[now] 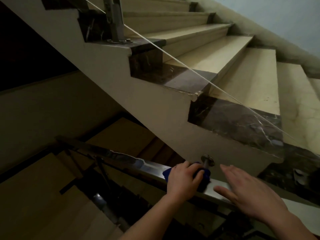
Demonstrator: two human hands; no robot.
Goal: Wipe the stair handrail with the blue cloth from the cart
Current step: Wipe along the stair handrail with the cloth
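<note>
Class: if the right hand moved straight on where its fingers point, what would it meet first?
Probably the blue cloth that the left hand grips on the handrail, though depth at the right hand is unclear.

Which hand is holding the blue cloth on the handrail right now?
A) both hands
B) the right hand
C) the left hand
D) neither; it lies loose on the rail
C: the left hand curls over the blue cloth on the handrail, while the right hand is flat, fingers straight, off the cloth.
</note>
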